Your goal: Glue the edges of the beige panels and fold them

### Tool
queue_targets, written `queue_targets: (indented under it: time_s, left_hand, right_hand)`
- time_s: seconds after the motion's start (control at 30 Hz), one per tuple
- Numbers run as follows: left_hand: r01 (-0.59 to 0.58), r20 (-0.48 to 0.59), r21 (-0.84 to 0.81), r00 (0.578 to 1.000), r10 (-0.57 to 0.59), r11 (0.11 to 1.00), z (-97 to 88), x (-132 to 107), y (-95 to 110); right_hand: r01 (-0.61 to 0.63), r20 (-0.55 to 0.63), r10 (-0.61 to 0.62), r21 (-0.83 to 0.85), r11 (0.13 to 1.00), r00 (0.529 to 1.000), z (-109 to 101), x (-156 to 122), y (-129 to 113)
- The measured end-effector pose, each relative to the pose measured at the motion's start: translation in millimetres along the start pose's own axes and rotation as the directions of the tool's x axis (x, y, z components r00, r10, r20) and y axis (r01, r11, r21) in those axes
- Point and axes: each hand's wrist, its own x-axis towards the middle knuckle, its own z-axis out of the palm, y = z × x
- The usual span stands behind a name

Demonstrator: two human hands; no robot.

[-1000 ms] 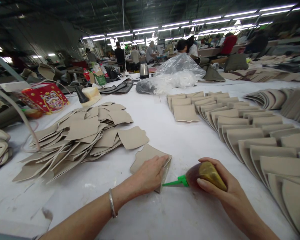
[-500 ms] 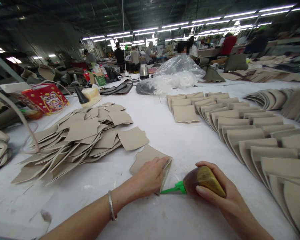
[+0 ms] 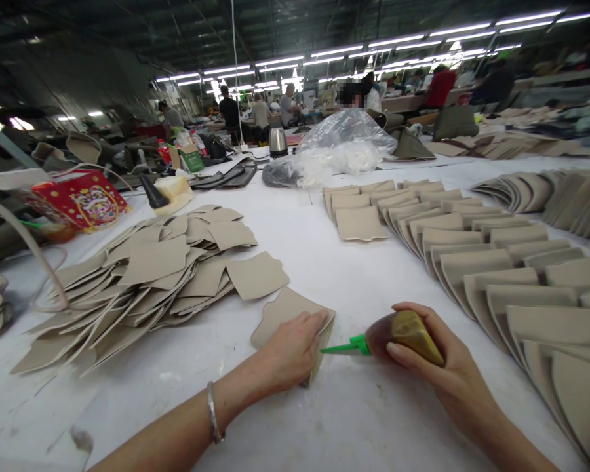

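At lower centre, a seemingly part-done piece [image 3: 281, 314] is gripped by the left hand [image 3: 292, 346], a bottle [image 3: 407, 336] by the right hand [image 3: 450, 368]; the left-side pile [image 3: 155, 262] seems unworked.

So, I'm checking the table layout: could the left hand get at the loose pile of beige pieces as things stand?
Probably yes: the loose pile lies close by, with nothing upright in between, though the left hand is on a separate beige piece and would likely have to leave it.
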Motion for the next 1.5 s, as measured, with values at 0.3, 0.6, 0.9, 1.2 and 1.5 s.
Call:
queue_targets:
  time_s: [0.3, 0.6, 0.9, 1.2, 1.5]
  left_hand:
    - [-0.015, -0.004, -0.013, 1.000, 0.015, 1.000, 0.5, 1.1, -2.8]
    - [-0.017, 0.000, -0.024, 1.000, 0.017, 1.000, 0.6, 1.3, -4.2]
    - [-0.019, 0.001, -0.022, 1.000, 0.019, 1.000, -1.6, 1.1, -1.9]
    - [-0.032, -0.013, -0.025, 0.999, 0.031, 0.999, -0.5, 1.1, -3.7]
    - [-0.031, -0.034, -0.078, 0.999, 0.028, 0.997, 3.0, 0.0, -6.0]
  right_hand:
    - [0.045, -0.015, -0.046, -0.049, 0.998, 0.999, -1.8, 1.7, -10.1]
    - [0.080, -0.073, -0.085, -0.068, 0.994, 0.994, -0.5, 4.7, -8.2]
    - [0.130, -0.194, -0.161, -0.160, 0.979, 0.968, 0.2, 7.4, -8.3]
    - [0.047, -0.214, -0.065, -0.088, 0.995, 0.975, 4.8, 1.5, -11.0]
    - [-0.173, -0.040, 0.187, 0.229, 0.958, 0.982, 13.1, -23.7, -6.9]
